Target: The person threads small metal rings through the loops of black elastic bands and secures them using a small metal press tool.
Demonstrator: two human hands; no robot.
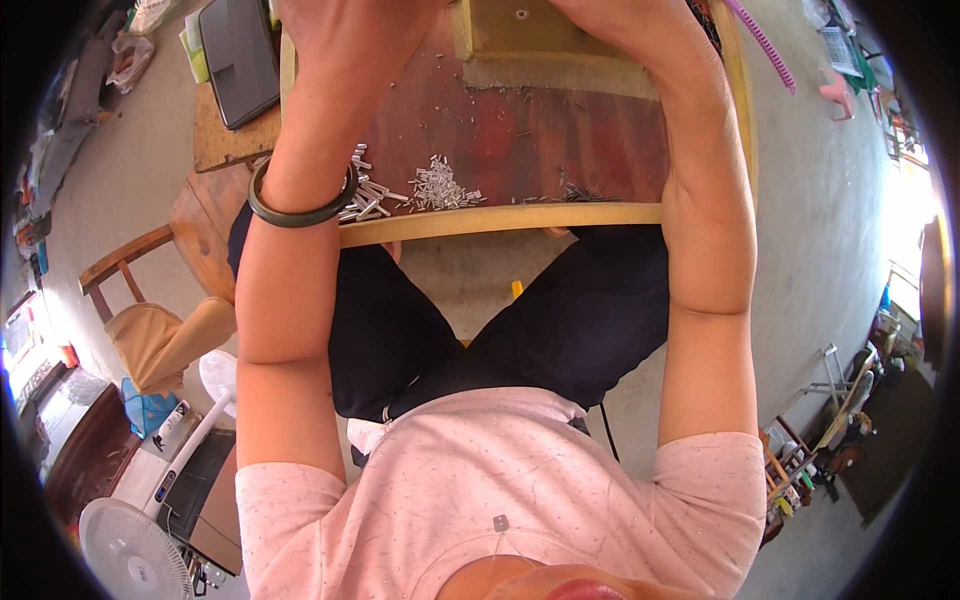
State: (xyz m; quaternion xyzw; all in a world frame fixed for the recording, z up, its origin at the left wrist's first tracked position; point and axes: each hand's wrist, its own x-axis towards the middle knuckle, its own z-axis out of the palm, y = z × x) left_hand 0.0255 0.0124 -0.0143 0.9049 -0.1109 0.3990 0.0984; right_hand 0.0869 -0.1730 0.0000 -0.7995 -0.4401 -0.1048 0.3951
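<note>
Both of my forearms reach forward over a worktable (520,135) with a worn reddish top and a raised yellow wooden rim. My left hand (362,35) is cut off at the upper edge, its fingers out of the picture; a dark bangle circles that wrist. Likewise my right hand (610,15) shows only a small part, fingers unseen. Between them stands a yellowish-brown block or platform (525,45) with a small screw-like spot on it. Near the front rim lie a pile of small silver metal pins (440,185), larger silver rods (368,195) beside my left wrist, and thin dark pins (580,190).
A black case (238,60) rests on a wooden stand (232,128) to the left. Below it is a wooden chair (125,265) with tan cloth. A white fan (135,555) stands at lower left. A purple coiled hose (765,45) hangs off the table's right side.
</note>
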